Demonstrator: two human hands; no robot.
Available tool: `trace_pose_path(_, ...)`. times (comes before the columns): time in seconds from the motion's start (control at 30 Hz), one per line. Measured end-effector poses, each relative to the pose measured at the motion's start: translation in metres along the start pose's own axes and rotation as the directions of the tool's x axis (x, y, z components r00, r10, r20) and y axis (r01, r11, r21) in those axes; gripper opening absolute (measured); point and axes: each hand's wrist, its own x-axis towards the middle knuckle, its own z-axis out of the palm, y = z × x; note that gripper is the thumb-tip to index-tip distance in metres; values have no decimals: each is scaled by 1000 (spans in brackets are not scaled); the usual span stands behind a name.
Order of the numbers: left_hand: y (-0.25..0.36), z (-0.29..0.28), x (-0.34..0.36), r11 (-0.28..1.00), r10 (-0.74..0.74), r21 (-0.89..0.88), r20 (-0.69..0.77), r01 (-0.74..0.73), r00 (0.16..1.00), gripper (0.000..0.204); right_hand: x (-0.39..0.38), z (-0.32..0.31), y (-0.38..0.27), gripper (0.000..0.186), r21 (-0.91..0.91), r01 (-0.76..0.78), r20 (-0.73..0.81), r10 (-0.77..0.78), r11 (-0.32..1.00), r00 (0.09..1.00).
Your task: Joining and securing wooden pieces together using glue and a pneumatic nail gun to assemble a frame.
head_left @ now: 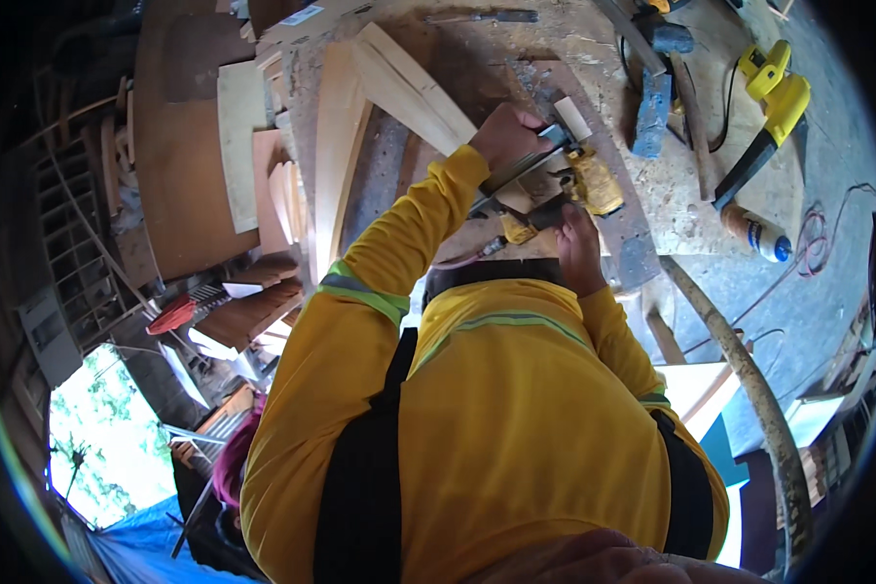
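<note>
My left hand (509,134) reaches out over the workbench (691,185) in a yellow sleeve. It is closed on a thin pale wooden strip (571,118) and holds it down on the bench. Just below it, my right hand (576,245) grips the handle of a yellow and black power tool (594,183) with a hose at its rear. The tool's nose sits close to the strip, right next to my left fingers. My yellow shirt and black straps hide the bench's near edge.
Long pale boards (399,83) lean at the bench's left. A yellow-handled handsaw (774,102), a blue tool (652,112), a bottle (757,237) and a red cable (813,238) lie to the right. A curved pipe (749,389) runs at lower right. Wood offcuts (253,302) are stacked at left.
</note>
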Motion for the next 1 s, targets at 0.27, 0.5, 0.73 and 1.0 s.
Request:
trace_pose_path(0.27, 57, -16, -51, 979, 172, 107, 47, -176, 984, 51, -26, 67, -57, 53, 391, -65, 485, -145, 918, 862)
trace_pose_path(0.5, 100, -105, -268, 551, 498, 575, 355, -605, 791, 123, -76, 90, -81, 50, 505, -18, 351, -185, 863, 918)
trace_pose_path(0.73, 77, -54, -315, 737, 533, 431, 104, -521, 840, 133, -128, 133, -70, 47, 472, -131, 393, -75, 872, 917)
trace_pose_path(1.0, 100, -58, -306, 610, 407, 687, 156, -395, 900, 127, -150, 152, -70, 47, 412, -244, 478, 20, 878, 878)
